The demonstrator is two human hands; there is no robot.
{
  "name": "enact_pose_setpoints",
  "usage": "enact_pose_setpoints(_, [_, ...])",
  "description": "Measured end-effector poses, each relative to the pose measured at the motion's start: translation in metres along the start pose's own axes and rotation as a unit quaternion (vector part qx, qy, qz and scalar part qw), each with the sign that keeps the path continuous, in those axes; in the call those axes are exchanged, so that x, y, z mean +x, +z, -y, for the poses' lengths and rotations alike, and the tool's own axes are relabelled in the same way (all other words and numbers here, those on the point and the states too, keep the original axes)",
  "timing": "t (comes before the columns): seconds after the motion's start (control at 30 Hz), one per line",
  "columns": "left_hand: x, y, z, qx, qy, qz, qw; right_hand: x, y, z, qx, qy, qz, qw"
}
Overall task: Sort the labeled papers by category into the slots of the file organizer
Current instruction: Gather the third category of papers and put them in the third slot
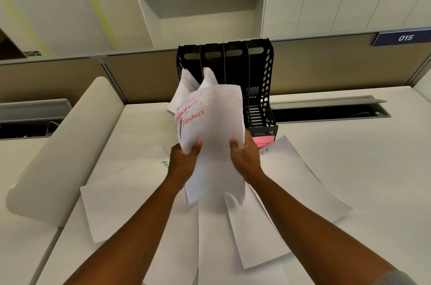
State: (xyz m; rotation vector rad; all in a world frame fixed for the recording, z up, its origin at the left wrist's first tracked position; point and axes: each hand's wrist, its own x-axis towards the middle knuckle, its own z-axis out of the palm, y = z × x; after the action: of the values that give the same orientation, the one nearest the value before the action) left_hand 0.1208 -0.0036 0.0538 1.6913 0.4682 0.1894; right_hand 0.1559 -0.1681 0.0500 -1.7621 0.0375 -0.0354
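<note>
Both hands hold up a stack of white papers marked FINANCE (pixel 214 126) in red, in front of the black file organizer (pixel 258 89). My left hand (pixel 184 159) grips the stack's lower left edge and my right hand (pixel 245 156) grips its lower right edge. The organizer stands upright at the back of the desk with several slots; white sheets (pixel 186 84) stick out of its left slots. A pink label (pixel 262 142) sits on its front right base. Loose sheets with green lettering (pixel 300 175) lie spread on the desk under my arms.
A rolled white sheet (pixel 70 145) lies diagonally at the left. The desk (pixel 361 140) has an open cable channel (pixel 326 110) behind the organizer on the right. A beige partition (pixel 338 65) closes the back, with cupboards beyond it.
</note>
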Motion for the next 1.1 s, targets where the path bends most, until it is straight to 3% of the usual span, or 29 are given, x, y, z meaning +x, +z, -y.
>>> enact_pose_setpoints(0.27, [-0.001, 0.006, -0.012, 0.0, 0.102, -0.017, 0.995, -0.004, -0.008, 0.012, 0.031, -0.12, -0.014, 0.992])
enact_pose_setpoints(0.6, [0.0, 0.004, 0.0, -0.005, 0.077, -0.039, 0.996, -0.004, -0.015, -0.015, -0.025, -0.112, -0.006, 0.993])
enact_pose_setpoints(0.73, [-0.003, 0.003, -0.004, -0.013, 0.072, -0.037, 0.997, -0.003, -0.016, -0.021, -0.024, -0.065, -0.023, 0.997])
enact_pose_setpoints(0.9, [-0.005, 0.006, -0.01, -0.047, 0.09, -0.053, 0.993, -0.008, -0.015, -0.008, 0.01, -0.093, -0.043, 0.995])
enact_pose_setpoints(1.1, [-0.007, 0.004, -0.001, -0.045, 0.073, -0.036, 0.996, -0.009, -0.019, -0.022, -0.029, -0.09, -0.012, 0.995])
